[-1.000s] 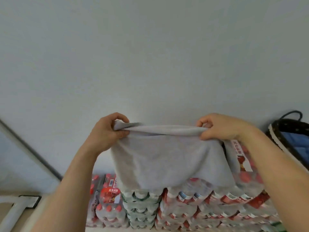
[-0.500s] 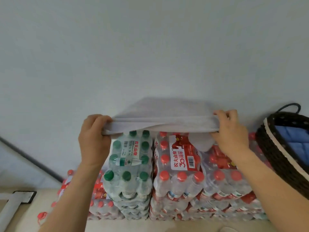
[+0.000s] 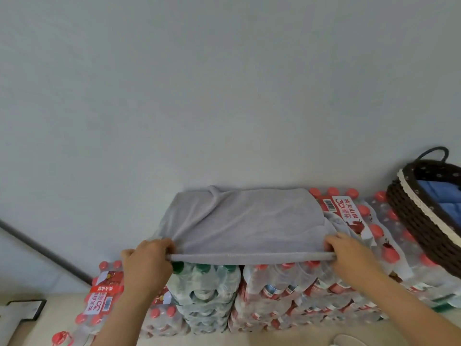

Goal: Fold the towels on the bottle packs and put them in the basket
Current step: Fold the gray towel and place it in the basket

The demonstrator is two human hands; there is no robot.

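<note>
left hand (image 3: pixel 147 265): your fingers are curled over the near-left corner of the towel (image 3: pixel 244 221), clamped on its hem.
right hand (image 3: pixel 349 255): your fingers are closed round the near-right corner, pinching the same hem.
towel: grey, spread flat on top of the bottle packs (image 3: pixel 274 295); the far edge meets the wall (image 3: pixel 224 96), a wrinkle runs across the far-left part, and the near hem is stretched straight between your two hands along the packs' front edge.
basket (image 3: pixel 421 208): dark woven with a pale trim, standing on the packs to your right, apart from the towel; a blue cloth (image 3: pixel 444 201) lies inside.
</note>
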